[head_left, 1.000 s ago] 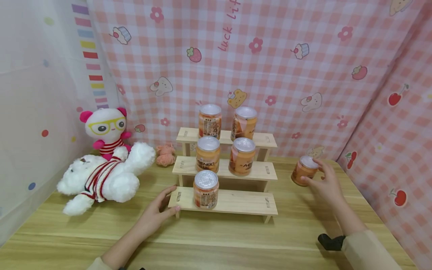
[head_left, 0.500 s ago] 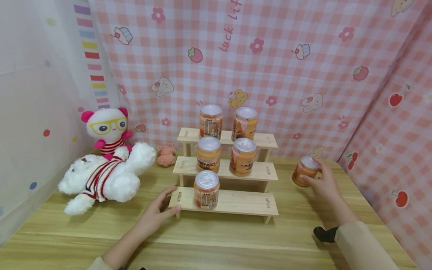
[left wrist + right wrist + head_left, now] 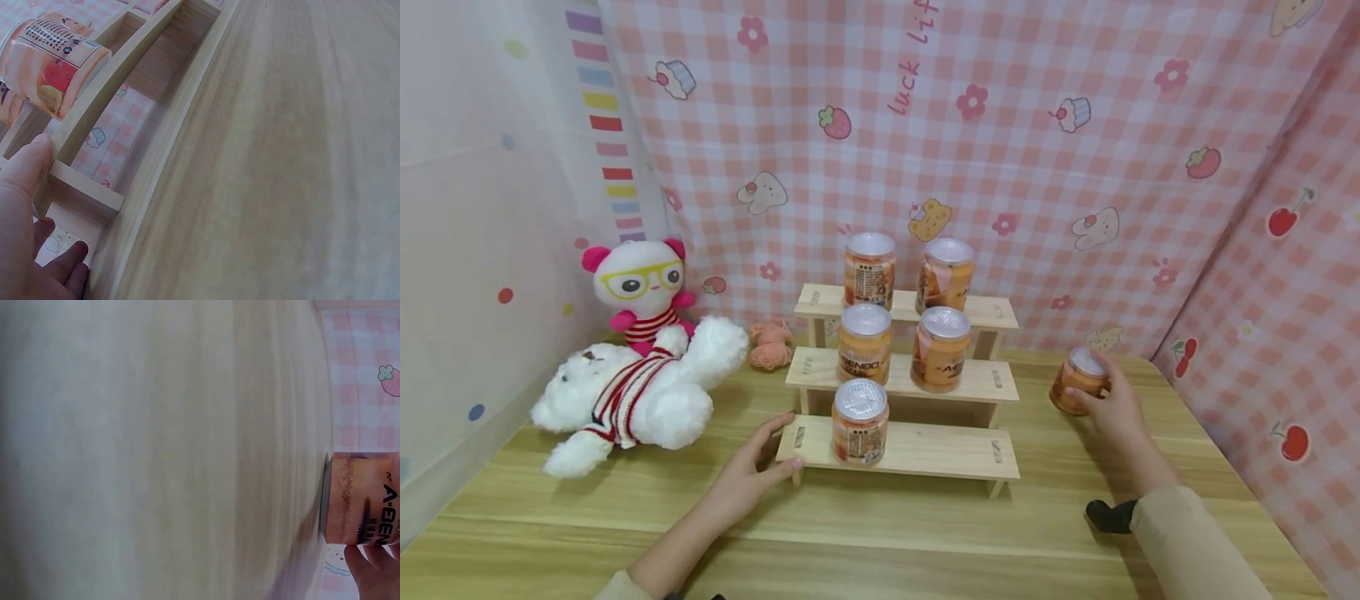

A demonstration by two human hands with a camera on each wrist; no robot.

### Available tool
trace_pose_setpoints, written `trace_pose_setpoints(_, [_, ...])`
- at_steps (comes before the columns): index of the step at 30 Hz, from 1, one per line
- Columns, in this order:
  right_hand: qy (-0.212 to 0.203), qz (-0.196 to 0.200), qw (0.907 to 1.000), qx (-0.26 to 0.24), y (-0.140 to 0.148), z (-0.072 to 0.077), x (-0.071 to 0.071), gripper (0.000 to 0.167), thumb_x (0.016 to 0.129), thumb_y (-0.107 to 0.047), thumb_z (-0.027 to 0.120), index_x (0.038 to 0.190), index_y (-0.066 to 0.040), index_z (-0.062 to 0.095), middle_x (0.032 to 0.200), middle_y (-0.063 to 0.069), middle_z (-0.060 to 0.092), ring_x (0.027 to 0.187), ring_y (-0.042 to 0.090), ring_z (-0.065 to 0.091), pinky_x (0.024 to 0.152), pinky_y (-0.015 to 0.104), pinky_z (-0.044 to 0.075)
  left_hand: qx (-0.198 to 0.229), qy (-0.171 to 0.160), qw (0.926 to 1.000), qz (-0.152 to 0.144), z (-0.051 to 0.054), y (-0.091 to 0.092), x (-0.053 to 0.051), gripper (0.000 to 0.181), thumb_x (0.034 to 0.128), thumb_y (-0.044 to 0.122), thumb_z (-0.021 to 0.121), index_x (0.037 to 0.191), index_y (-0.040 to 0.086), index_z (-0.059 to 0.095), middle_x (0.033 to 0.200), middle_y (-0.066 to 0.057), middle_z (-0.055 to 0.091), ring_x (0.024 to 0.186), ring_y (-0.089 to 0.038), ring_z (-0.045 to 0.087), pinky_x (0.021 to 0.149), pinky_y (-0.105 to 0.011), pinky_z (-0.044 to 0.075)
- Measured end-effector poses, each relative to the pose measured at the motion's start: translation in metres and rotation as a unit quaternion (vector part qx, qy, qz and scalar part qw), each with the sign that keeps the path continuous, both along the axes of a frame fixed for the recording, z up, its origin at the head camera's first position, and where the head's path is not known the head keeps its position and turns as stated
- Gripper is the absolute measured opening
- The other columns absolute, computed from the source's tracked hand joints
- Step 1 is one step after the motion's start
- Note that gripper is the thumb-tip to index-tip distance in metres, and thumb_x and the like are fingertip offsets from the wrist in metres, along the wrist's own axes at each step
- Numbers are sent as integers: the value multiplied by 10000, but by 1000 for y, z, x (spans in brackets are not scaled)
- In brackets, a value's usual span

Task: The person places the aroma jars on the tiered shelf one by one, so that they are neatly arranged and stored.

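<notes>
A three-tier wooden display stand [image 3: 925, 446] bears several orange-labelled cans with silver lids. Two cans are on the top tier, two on the middle one, and a single can [image 3: 860, 433] is on the bottom tier. My left hand [image 3: 748, 471] holds the left end of the bottom tier, thumb at the front edge; in the left wrist view its other fingers lie below the board. At the right, my right hand [image 3: 1116, 408] grips another can [image 3: 1072, 387] with thumb and fingers. That can [image 3: 362, 497] is upright on the table; part of it is hidden by the hand.
A white plush bear [image 3: 640, 396] lies at the left, in front of a pink-eared panda doll [image 3: 638, 287]. Beside them is a small pink yarn figure [image 3: 771, 345]. A pink checked cloth [image 3: 887, 167] hangs behind the wooden table [image 3: 850, 533].
My right hand has closed in further around the can, and its forearm has shifted left. The left hand, the stand and its cans stay put.
</notes>
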State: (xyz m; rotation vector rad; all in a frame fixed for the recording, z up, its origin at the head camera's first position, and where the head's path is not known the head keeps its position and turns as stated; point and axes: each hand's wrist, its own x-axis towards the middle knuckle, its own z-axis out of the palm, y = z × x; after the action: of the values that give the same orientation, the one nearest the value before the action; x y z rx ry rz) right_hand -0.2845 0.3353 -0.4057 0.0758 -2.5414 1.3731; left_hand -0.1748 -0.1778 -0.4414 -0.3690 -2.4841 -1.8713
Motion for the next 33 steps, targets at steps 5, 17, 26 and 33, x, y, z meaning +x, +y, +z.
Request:
trace_pose_setpoints(5, [-28,-99,9999,-27,-2,0,0,746,920,-74,646,1523,-69,206,1463,319,250,1292,444,301,986,534,368,-82,-12,10000,10,-1,0,-1,655,898,223,692,1455,104,370,1399,-271,427,1286,-408,404,1015,-518,358])
trace_pose_setpoints(17, [190,-259,9987,403,-1,-2,5,735,889,-79,690,1500,-58,282,1442,301,318,1217,467,399,875,477,443,-75,-24,10000,18,0,0,1,656,896,232,694,1455,113,372,1387,-277,437,1277,-408,415,1005,-522,369])
trace_pose_setpoints(26, [244,-292,9979,532,-2,3,19,734,881,-145,712,1492,-69,313,1427,300,350,1205,479,421,884,509,440,-70,-60,9999,66,1,1,2,650,891,227,700,1450,126,384,1391,-262,441,1273,-402,423,1004,-520,370])
trace_pose_setpoints(33, [473,-281,9966,613,-3,12,36,733,858,-201,743,1466,-54,360,1358,303,417,1162,451,467,775,162,433,-89,-32,9999,88,-1,0,0,648,893,232,698,1452,135,385,1400,-261,431,1281,-409,411,1011,-533,358])
